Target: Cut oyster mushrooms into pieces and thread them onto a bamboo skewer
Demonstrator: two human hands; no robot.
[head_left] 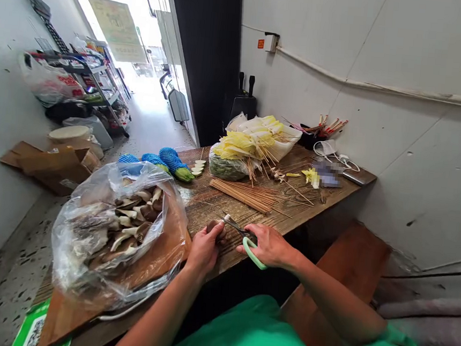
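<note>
My left hand [204,249] is closed around a brown-capped mushroom [213,226], its pale stem end pointing up. In my right hand [266,244] is a pair of scissors with light green handles [253,254]. Their blades reach left to the mushroom's stem, and I cannot tell whether they touch it. Left of my hands, an open clear plastic bag [83,235] full of cut mushrooms [132,218] sits on a brown cutting board [166,259]. A row of thin wooden skewers [244,195] lies on the table just beyond my hands.
Yellow leafy skewers [249,139] fill a white container at the back. Blue-netted green vegetables [173,162] lie beside white slices [198,167]. Loose mushroom pieces [277,174], yellow scraps [311,177] and a white cable [348,163] occupy the table's right side. A wall bounds the right.
</note>
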